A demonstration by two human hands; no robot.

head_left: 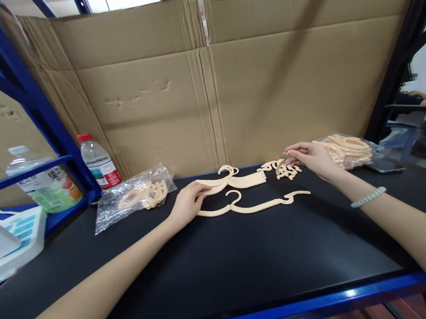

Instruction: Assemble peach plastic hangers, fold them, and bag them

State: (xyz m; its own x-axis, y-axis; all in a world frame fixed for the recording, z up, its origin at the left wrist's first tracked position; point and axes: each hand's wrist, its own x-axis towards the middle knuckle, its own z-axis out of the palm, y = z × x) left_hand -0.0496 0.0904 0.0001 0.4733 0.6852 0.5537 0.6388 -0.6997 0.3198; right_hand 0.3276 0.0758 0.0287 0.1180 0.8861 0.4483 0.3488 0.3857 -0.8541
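Observation:
A beige plastic clothes hanger (256,208) lies across the black table with its hook pointing away, and a small curved hook piece (296,195) sits at its right end. Behind it is a stack of similar hangers (247,180). My left hand (188,205) is closed at the left ends of the hangers, thumb and fingers on them; the hand partly hides those ends. Over a loose pile of small beige plastic hooks (283,170), my right hand (311,159) pinches a small beige piece, mostly hidden by the fingertips.
A clear bag of beige parts (141,196) lies left, another bag of parts (348,149) right, beside a dark flat object (384,167). A red-capped bottle (99,162), a larger bottle (47,181) and a white-and-blue device (14,241) stand left. Cardboard (154,98) walls the back.

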